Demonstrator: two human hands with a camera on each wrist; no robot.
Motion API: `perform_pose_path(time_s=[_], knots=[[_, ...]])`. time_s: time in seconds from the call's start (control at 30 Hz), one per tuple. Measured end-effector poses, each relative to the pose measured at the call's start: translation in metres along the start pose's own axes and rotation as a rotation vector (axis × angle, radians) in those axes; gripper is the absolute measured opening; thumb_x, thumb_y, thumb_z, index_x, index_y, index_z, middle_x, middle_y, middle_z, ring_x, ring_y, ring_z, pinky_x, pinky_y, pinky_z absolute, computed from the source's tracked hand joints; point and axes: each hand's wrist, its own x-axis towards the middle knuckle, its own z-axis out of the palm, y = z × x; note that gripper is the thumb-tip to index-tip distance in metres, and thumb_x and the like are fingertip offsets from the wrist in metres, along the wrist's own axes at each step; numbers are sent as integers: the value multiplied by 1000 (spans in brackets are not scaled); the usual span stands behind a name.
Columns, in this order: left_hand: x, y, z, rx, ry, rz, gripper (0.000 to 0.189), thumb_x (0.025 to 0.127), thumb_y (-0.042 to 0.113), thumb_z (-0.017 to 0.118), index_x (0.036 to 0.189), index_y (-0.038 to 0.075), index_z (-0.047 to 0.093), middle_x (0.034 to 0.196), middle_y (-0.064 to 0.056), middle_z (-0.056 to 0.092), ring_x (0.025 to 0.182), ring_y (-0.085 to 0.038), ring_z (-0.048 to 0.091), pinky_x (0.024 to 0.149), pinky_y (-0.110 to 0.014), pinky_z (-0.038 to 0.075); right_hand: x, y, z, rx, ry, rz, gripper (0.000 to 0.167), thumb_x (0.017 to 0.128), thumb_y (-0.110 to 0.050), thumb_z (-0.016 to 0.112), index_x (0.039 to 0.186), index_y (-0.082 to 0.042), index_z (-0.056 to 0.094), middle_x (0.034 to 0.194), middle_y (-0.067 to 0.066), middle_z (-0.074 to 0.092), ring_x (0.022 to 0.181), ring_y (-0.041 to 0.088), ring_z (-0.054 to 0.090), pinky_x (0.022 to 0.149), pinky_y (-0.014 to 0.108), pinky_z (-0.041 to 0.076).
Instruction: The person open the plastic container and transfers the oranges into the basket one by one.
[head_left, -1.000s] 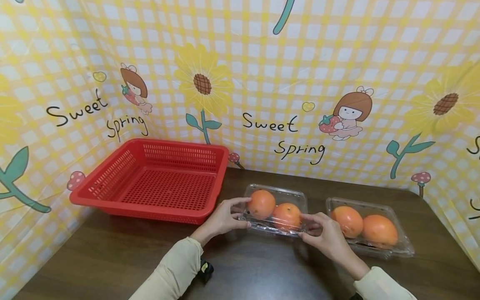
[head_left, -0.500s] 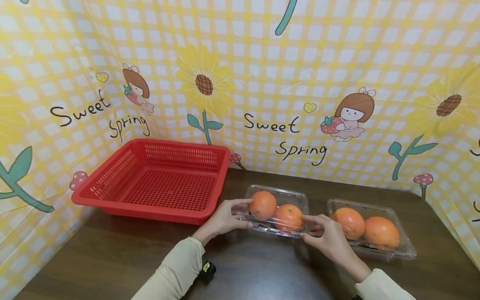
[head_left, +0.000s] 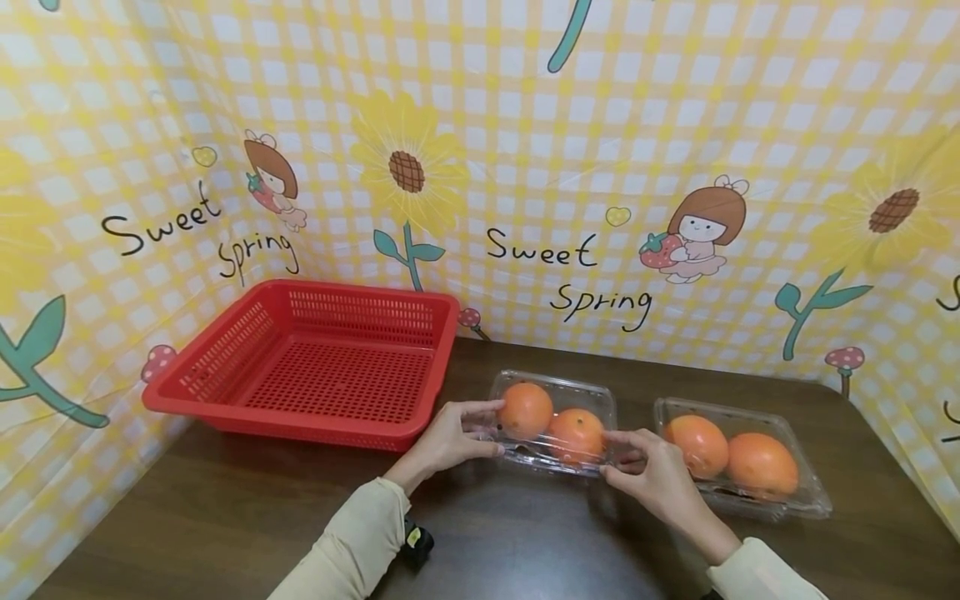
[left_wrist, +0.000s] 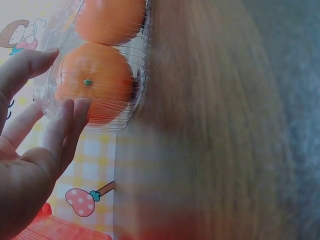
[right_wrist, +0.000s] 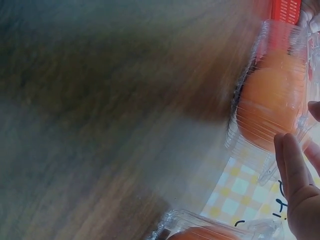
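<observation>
A clear plastic clamshell box [head_left: 577, 390] with two oranges, a left one [head_left: 527, 410] and a right one [head_left: 577, 436], stands on the table between the hands. My left hand [head_left: 452, 435] grips its left end, thumb at the front lower edge and fingers on the upper side. At the opposite end, my right hand [head_left: 654, 472] holds the box between thumb and fingers. The left wrist view shows fingertips against the ribbed plastic beside an orange [left_wrist: 97, 75]. In the right wrist view, fingers touch the other end near an orange [right_wrist: 270, 102]. The lid lies over the fruit.
A red perforated basket [head_left: 277, 417] sits to the left, close by my left hand. Right of my right hand is a second clear clamshell [head_left: 757, 417] with two oranges. A yellow checked cloth [head_left: 517, 167] hangs behind the brown table [head_left: 247, 508].
The camera view shifts slightly. Both hands keep their hold on the clamshell box, which stays in place on the table.
</observation>
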Motion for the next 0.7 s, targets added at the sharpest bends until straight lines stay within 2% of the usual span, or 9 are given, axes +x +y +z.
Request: perform_pose_path(time_s=[0.23,0.37,0.53,0.7], knots=[[-1,1,0,-20,-1,15,58,71,0,71,124,-2,49,114,-23,53,99,-34,56,78,-30,47,-1,0,0,-12,2,-24,36,63,4,72,98,-1,65,85,7,60,65,10,62,55,18,49],[-2,5,0,-13,-7,25,59,72,-1,69,126,-3,46,115,-24,52,100,-33,55,80,-31,46,-2,1,0,-4,5,-48,38,63,5,72,100,0,64,87,9,59,66,13,62,56,18,49],[-6,5,2,26,6,13,61,73,0,68,129,1,44,117,-22,51,102,-32,53,82,-34,46,-4,0,0,-1,3,-66,41,63,6,72,102,0,62,88,8,57,68,15,62,58,19,50],[-8,5,3,97,28,19,60,73,0,68,129,3,44,115,-19,50,98,-31,56,78,-33,48,-6,1,1,28,-10,-90,43,63,9,72,104,3,59,89,10,55,71,19,61,59,20,50]])
